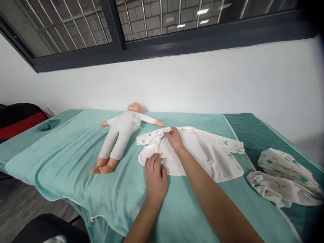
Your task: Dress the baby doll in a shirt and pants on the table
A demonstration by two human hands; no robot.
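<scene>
A baby doll in a pale grey bodysuit lies on its back on a teal blanket, arms spread. Right of it a small white printed baby jacket is spread flat. My left hand lies flat with fingers stretched out on the jacket's lower left hem. My right hand reaches further up and pinches the jacket's fabric near its collar and left sleeve.
A second bundle of white printed baby clothes lies at the right on a darker teal cover. A red and black seat stands at the left. A white wall and a dark-framed window rise behind the table.
</scene>
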